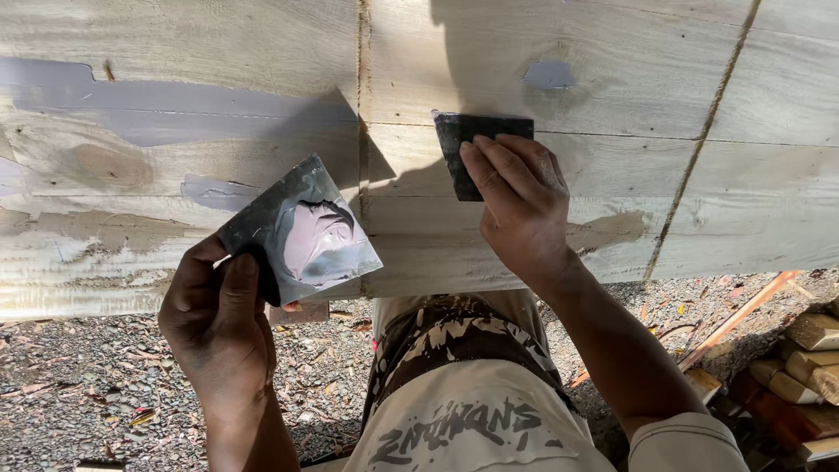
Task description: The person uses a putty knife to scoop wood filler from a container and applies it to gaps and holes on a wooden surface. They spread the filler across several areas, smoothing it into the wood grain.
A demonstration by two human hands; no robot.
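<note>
While the left hand (218, 328) grips one dark, square scraper plate (297, 229) by its lower corner, thumb closed over the face, a single lump of pale pink-grey filler paste (316, 240) sits on the plate's upper side. That plate hangs just below the near edge of the wooden panel (612, 105), tilted up toward it.

One second dark scraper (472, 149) lies flat against the panel, near its middle seam. The right hand (520, 205) presses on it with fingers spread and extended, covering its lower half; only the upper part of the blade shows.

Across the panel, three vertical seams can be counted, and several grey filled patches: one long smear (131, 100) toward the left edge, a smaller one (214, 190) below it, and one small spot (549, 74) above the right hand's scraper.

Below the panel's near edge lies gravel ground (79, 385). A stack of cut wood blocks (808, 367) sits at the lower right corner of the view, with one reddish stick (738, 316) leaning beside it. The person's pale shirt (472, 419) carries dark lettering and splatter marks.
</note>
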